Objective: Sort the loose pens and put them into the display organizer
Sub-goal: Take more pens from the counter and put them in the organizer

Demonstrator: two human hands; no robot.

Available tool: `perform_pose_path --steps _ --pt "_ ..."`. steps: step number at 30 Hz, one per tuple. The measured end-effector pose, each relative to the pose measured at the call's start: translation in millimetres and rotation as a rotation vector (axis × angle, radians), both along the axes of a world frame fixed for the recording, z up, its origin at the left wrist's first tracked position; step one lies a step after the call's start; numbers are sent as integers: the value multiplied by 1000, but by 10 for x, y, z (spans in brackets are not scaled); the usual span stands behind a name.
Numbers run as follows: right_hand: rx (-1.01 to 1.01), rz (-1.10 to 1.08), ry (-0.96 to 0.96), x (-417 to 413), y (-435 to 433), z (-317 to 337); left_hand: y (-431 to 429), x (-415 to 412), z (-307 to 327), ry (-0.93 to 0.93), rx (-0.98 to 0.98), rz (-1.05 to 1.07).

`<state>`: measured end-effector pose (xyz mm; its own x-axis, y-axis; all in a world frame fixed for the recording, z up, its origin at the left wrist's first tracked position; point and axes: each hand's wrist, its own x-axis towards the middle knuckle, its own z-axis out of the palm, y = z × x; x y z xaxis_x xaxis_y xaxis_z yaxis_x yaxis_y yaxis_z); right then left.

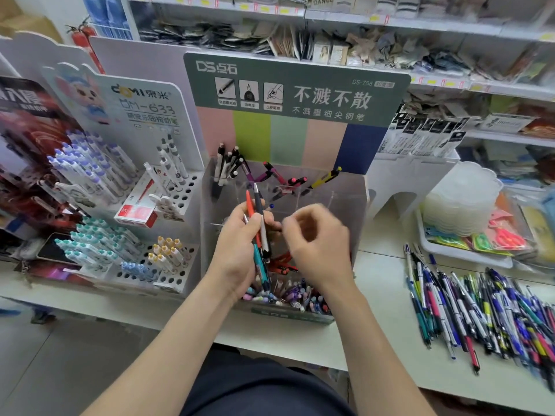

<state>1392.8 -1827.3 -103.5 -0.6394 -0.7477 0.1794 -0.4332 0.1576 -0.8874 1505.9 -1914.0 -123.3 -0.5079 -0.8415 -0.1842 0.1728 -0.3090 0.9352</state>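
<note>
Organizer header (297,88): "DS点石", "DS-758", "不溅不散" (subtitle: "不溅墨细尖钢笔"). Left display card (144,106): "DOMI 東米", "DM-633". Shelf pack (322,0): "DANCE".

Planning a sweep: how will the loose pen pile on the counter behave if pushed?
Pen pile: slim round barrels probably roll. Pens lie crossed, so a push likely drags neighbours. Near the counter edge, some may fall.

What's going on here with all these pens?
A person is sorting pens. The left hand grips a bunch of pens over the clear organizer, which already holds some. The right hand, blurred, is beside the bunch; whether it holds anything is unclear. A pile of loose pens lies on the counter to the right.
</note>
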Motion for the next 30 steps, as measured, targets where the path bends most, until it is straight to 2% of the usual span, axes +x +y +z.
perform_pose_path --steps 2,4,8,12,14,16,19,21,24,27,30 --pt "162 213 -180 118 -36 -28 -35 -20 22 55 34 56" --pt "168 290 -152 196 -92 -63 -87 -12 33 69 30 115" --pt "126 261 -174 215 -195 -61 -134 48 64 110 -14 193" --pt "52 117 -110 264 -298 -53 -211 114 116 236 75 308" --pt "-53 10 -29 272 -371 -21 -317 176 110 264 133 368" --pt "-137 -76 120 229 -490 43 -402 240 97 212 155 399" --pt "-158 -101 350 155 -761 199 -468 301 50 169 205 404" --pt "-128 -30 454 121 -986 271 -490 323 19 180 247 384" --pt "53 140 618 112 -1311 287 -484 344 30 259 322 331" --pt "210 120 835 146 -1464 270 -484 361 50 337 363 316" --pt "78 1 895 197 -1349 250 -512 387 14 333 346 330"
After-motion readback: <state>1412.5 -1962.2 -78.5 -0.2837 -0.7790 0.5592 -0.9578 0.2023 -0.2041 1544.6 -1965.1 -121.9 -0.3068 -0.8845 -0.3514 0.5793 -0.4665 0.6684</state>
